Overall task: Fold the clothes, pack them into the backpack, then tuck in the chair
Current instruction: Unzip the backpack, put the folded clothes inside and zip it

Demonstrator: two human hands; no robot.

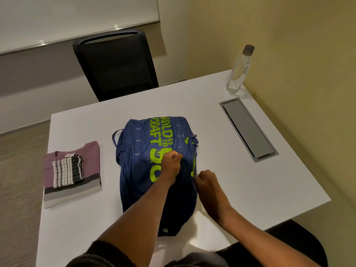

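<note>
The blue backpack [154, 170] with lime-green lettering lies flat in the middle of the white table. To its left, apart from it, lies a folded purple shirt [71, 176] with grey bands, and a small folded striped cloth [67, 171] rests on top. A black mesh chair [117, 64] stands at the table's far side.

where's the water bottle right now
In the head view, the water bottle stands upright at the table's far right corner, beyond the cable hatch.
</note>
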